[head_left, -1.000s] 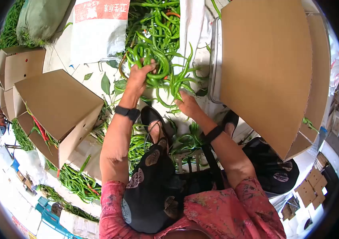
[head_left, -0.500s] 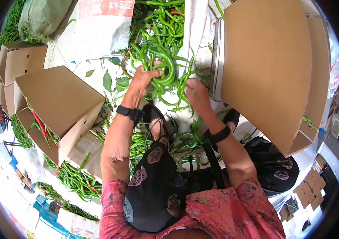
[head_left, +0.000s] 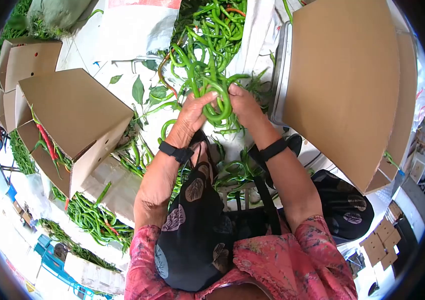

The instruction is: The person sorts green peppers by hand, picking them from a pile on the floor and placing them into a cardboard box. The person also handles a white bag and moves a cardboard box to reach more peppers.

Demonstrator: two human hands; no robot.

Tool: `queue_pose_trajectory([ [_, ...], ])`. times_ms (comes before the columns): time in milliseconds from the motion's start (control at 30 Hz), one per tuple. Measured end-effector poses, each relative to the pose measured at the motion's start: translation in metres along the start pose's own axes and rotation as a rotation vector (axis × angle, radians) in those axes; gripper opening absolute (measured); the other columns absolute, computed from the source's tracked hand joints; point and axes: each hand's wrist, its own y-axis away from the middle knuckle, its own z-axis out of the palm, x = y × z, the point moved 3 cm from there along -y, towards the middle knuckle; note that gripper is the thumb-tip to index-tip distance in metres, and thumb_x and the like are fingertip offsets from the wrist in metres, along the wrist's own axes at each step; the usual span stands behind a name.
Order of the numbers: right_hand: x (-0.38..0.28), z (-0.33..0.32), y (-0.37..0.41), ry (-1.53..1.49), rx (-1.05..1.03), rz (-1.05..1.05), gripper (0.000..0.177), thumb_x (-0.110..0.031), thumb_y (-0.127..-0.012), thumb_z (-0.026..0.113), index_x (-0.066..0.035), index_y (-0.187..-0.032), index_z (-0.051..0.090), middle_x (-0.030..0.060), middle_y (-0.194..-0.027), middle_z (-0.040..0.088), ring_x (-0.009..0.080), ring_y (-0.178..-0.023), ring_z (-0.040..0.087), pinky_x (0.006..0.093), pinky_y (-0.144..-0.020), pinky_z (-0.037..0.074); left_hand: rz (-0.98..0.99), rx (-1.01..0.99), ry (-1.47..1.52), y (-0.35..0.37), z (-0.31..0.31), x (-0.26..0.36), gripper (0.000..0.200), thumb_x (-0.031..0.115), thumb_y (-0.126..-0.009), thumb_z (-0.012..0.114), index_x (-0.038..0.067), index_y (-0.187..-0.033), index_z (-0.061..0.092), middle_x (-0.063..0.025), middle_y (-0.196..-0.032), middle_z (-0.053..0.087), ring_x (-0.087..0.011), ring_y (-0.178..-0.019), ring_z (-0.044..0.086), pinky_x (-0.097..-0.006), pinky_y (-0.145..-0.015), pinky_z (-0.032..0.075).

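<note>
Long curled green peppers (head_left: 221,105) are bunched between my two hands. My left hand (head_left: 196,110) is closed round the left side of the bunch, thumb on top. On the right side, my right hand (head_left: 243,103) has its fingers closed against the same peppers; what its fingertips pinch is partly hidden. Just beyond lies a heap of green peppers (head_left: 222,25) in an open white sack (head_left: 255,35). A reddish-brown pepper (head_left: 161,73) curves to the left of the bunch.
A large cardboard box (head_left: 342,85) stands at right, beside a metal-edged scale (head_left: 282,75). Another open box (head_left: 72,110) with red peppers is at left. Loose leaves (head_left: 138,90) lie on the floor. More green peppers (head_left: 90,217) lie at lower left.
My right hand has moved up and left to meet the bunch, and its fingers now close on it. My left hand has shifted slightly right and down with its peppers. The view has shifted slightly.
</note>
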Motion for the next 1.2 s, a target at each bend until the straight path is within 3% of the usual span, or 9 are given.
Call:
queue_pose_trajectory([
  [100, -0.037, 0.032, 0.024, 0.988, 0.4, -0.41, 0.027, -0.025, -0.083, 0.068, -0.001, -0.092, 0.061, 0.0135, -0.073, 0.064, 0.0245, -0.067, 0.063, 0.0368, -0.063, 0.049, 0.089, 0.064, -0.051, 0.003, -0.006, -0.002, 0.029, 0.003, -0.085, 0.065, 0.001, -0.113, 0.058, -0.0071, -0.098, 0.064, -0.0182, -0.086, 0.063, -0.0322, -0.081, 0.054],
  [200, -0.06, 0.05, 0.039, 0.975, 0.529, -0.357, 0.028, -0.027, -0.084, 0.066, -0.001, -0.092, 0.061, 0.0158, -0.071, 0.062, 0.0247, -0.064, 0.062, 0.0372, -0.062, 0.049, 0.2, 0.076, 0.19, 0.011, -0.002, 0.013, 0.027, 0.002, -0.086, 0.06, 0.0, -0.113, 0.058, -0.0118, -0.104, 0.065, -0.0217, -0.093, 0.064, -0.037, -0.087, 0.053],
  [267, -0.071, 0.044, 0.043, 0.499, 0.259, -0.288, 0.041, -0.027, -0.09, 0.06, 0.003, -0.117, 0.059, 0.0088, -0.095, 0.067, 0.0155, -0.089, 0.06, 0.0302, -0.082, 0.047, 0.141, 0.091, 0.342, 0.01, -0.035, 0.011, 0.027, 0.005, -0.086, 0.062, 0.0, -0.113, 0.058, -0.0137, -0.105, 0.065, -0.023, -0.094, 0.064, -0.0374, -0.086, 0.054],
  [333, -0.101, 0.055, 0.06, 0.35, 0.146, -0.259, 0.041, -0.026, -0.091, 0.054, 0.004, -0.12, 0.054, 0.012, -0.103, 0.065, 0.0186, -0.093, 0.061, 0.0313, -0.082, 0.047, 0.181, 0.097, 0.326, 0.024, -0.038, 0.02, 0.027, 0.006, -0.087, 0.063, 0.001, -0.112, 0.058, -0.0131, -0.103, 0.065, -0.023, -0.093, 0.063, -0.0366, -0.085, 0.054],
  [600, -0.185, 0.151, 0.1, 0.376, -0.038, -0.381, 0.04, -0.019, -0.097, 0.048, 0.008, -0.127, 0.048, 0.0155, -0.111, 0.064, 0.0201, -0.105, 0.061, 0.031, -0.091, 0.048, 0.223, 0.129, 0.325, 0.07, -0.058, 0.006, 0.035, -0.003, -0.086, 0.059, 0.0, -0.12, 0.051, -0.0135, -0.106, 0.061, -0.0271, -0.097, 0.062, -0.041, -0.087, 0.053],
  [767, -0.179, 0.313, 0.088, 0.147, -0.683, -0.356, 0.043, -0.014, -0.099, 0.05, 0.009, -0.134, 0.041, 0.0221, -0.124, 0.057, 0.0264, -0.115, 0.058, 0.0366, -0.098, 0.045, 0.251, 0.162, 0.222, 0.097, -0.017, 0.022, 0.036, -0.003, -0.085, 0.06, 0.0, -0.12, 0.051, -0.0169, -0.109, 0.063, -0.0254, -0.098, 0.064, -0.0359, -0.084, 0.053],
  [867, -0.159, 0.37, 0.054, 0.169, -0.674, -0.343, 0.042, -0.02, -0.096, 0.056, 0.009, -0.126, 0.049, 0.0182, -0.117, 0.061, 0.0238, -0.11, 0.059, 0.0341, -0.098, 0.046, 0.227, 0.004, 0.532, 0.088, -0.006, 0.022, 0.037, -0.004, -0.086, 0.059, -0.001, -0.122, 0.05, -0.017, -0.108, 0.063, -0.0241, -0.098, 0.065, -0.0353, -0.083, 0.054],
  [1033, -0.164, 0.299, 0.068, 0.291, -0.406, -0.263, 0.046, -0.023, -0.096, 0.057, 0.007, -0.13, 0.048, 0.0198, -0.124, 0.059, 0.0227, -0.114, 0.058, 0.0311, -0.096, 0.046, 0.31, -0.067, 0.232, 0.128, 0.01, 0.061, 0.035, -0.001, -0.087, 0.06, 0.001, -0.12, 0.051, -0.0149, -0.107, 0.064, -0.0247, -0.097, 0.065, -0.0381, -0.087, 0.054],
  [1200, -0.193, 0.193, 0.155, 0.515, -0.039, -0.511, 0.037, -0.024, -0.095, 0.056, 0.001, -0.123, 0.058, 0.0123, -0.114, 0.065, 0.0183, -0.105, 0.061, 0.0281, -0.089, 0.044, 0.384, -0.164, 0.22, 0.173, 0.037, 0.116, 0.036, 0.001, -0.087, 0.062, 0.001, -0.122, 0.051, -0.016, -0.109, 0.063, -0.0281, -0.106, 0.062, -0.0432, -0.092, 0.053],
])
